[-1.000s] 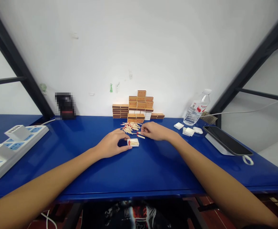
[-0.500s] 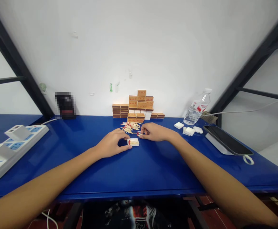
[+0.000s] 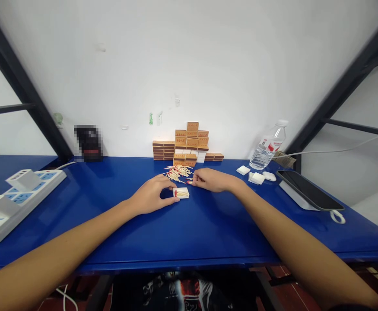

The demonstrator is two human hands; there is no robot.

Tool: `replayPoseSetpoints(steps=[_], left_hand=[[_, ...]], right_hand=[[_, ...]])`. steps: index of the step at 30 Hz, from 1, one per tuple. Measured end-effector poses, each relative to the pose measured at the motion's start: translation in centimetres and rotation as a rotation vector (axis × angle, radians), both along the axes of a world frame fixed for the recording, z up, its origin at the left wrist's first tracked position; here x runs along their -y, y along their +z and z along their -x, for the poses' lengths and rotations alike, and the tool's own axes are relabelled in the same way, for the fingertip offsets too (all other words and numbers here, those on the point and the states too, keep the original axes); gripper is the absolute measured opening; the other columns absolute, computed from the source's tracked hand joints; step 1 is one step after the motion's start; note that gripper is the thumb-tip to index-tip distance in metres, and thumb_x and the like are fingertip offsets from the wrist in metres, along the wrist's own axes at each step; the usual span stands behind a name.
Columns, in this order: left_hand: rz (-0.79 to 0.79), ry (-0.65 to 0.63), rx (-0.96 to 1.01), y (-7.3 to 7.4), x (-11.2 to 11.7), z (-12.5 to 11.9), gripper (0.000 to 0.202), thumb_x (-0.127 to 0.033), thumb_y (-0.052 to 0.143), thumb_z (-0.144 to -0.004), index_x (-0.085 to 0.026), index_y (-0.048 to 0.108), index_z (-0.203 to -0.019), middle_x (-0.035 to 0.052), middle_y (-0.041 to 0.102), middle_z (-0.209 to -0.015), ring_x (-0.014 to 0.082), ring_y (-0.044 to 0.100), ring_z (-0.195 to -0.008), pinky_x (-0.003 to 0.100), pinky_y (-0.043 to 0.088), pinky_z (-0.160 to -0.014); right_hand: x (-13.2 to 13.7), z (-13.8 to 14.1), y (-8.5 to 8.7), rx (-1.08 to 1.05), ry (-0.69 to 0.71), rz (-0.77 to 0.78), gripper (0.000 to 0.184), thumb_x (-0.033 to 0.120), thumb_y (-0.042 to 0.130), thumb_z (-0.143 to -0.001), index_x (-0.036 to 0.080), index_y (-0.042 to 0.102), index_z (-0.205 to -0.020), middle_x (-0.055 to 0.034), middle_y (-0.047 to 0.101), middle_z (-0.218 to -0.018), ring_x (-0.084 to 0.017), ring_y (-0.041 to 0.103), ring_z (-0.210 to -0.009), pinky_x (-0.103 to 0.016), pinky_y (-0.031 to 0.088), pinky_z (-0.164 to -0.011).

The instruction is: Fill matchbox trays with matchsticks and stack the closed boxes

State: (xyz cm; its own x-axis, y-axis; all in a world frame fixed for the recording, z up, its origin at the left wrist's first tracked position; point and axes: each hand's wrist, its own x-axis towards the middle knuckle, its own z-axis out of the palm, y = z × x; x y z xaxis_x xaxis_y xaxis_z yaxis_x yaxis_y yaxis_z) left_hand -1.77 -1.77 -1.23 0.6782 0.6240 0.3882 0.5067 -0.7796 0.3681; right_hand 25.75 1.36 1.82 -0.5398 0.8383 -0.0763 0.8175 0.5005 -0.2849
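My left hand point(image 3: 154, 193) grips the left end of a small white matchbox tray point(image 3: 185, 197) between thumb and fingers. Several red-tipped matches point(image 3: 180, 193) lie in that tray, heads to the left. To its upper right, my right hand point(image 3: 206, 179) is closed in a pinch on matches point(image 3: 189, 182), whose red heads poke out from the fingertips. A loose pile of matches point(image 3: 178, 172) lies just beyond both hands. Behind the pile stands a stack of brown matchboxes point(image 3: 192, 141), set against the wall.
On the right stand a water bottle point(image 3: 268, 144), white square pieces point(image 3: 256, 178), a white case point(image 3: 269, 176) and a phone point(image 3: 310, 190) on a white block. A power strip point(image 3: 27, 196) lies at the left, and a black object point(image 3: 90, 143) is by the wall.
My right hand has shifted very slightly to the right, its fingers still pinched on matches. The left hand and the tray have stayed in place.
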Motion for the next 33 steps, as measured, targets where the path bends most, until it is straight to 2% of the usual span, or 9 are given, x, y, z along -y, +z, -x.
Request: replayPoseSetpoints(steps=[4, 10, 18, 33], left_hand=[[-0.007, -0.009, 0.01, -0.1, -0.1, 0.0, 0.03, -0.048, 0.073, -0.093, -0.024, 0.074, -0.111, 0.0059, 0.074, -0.105, 0.0251, 0.065, -0.101, 0.04, 0.053, -0.089], [-0.018, -0.008, 0.002, -0.2, -0.2, 0.0, 0.029, -0.047, 0.074, -0.092, -0.024, 0.073, -0.11, 0.0051, 0.074, -0.104, 0.0247, 0.065, -0.101, 0.039, 0.052, -0.088], [-0.03, -0.029, 0.014, -0.1, -0.2, 0.0, 0.028, -0.049, 0.071, -0.094, -0.023, 0.072, -0.105, 0.0048, 0.073, -0.102, 0.0238, 0.065, -0.098, 0.038, 0.052, -0.086], [-0.002, -0.01, -0.006, -0.2, -0.2, 0.1, 0.03, -0.051, 0.072, -0.093, -0.024, 0.073, -0.107, 0.0049, 0.073, -0.101, 0.0244, 0.064, -0.098, 0.038, 0.052, -0.086]], right_hand=[[0.5, 0.2, 0.7, -0.084, 0.032, 0.022, 0.027, 0.04, 0.054, -0.103, 0.017, 0.061, -0.09, -0.0071, 0.069, -0.088, -0.017, 0.055, -0.073, -0.027, 0.038, -0.065], [2.0, 1.9, 1.2, -0.169, 0.155, 0.074, 0.029, 0.042, 0.051, -0.104, 0.018, 0.06, -0.089, -0.0043, 0.066, -0.083, -0.016, 0.052, -0.071, -0.027, 0.037, -0.064], [3.3, 3.4, 1.1, -0.125, 0.162, 0.058, 0.017, 0.031, 0.056, -0.102, 0.017, 0.063, -0.094, -0.0083, 0.069, -0.099, -0.018, 0.058, -0.082, -0.028, 0.04, -0.069], [3.0, 3.3, 1.0, -0.108, 0.169, 0.042, 0.016, 0.029, 0.059, -0.1, 0.017, 0.065, -0.091, -0.005, 0.07, -0.088, -0.015, 0.056, -0.074, -0.026, 0.036, -0.063]])
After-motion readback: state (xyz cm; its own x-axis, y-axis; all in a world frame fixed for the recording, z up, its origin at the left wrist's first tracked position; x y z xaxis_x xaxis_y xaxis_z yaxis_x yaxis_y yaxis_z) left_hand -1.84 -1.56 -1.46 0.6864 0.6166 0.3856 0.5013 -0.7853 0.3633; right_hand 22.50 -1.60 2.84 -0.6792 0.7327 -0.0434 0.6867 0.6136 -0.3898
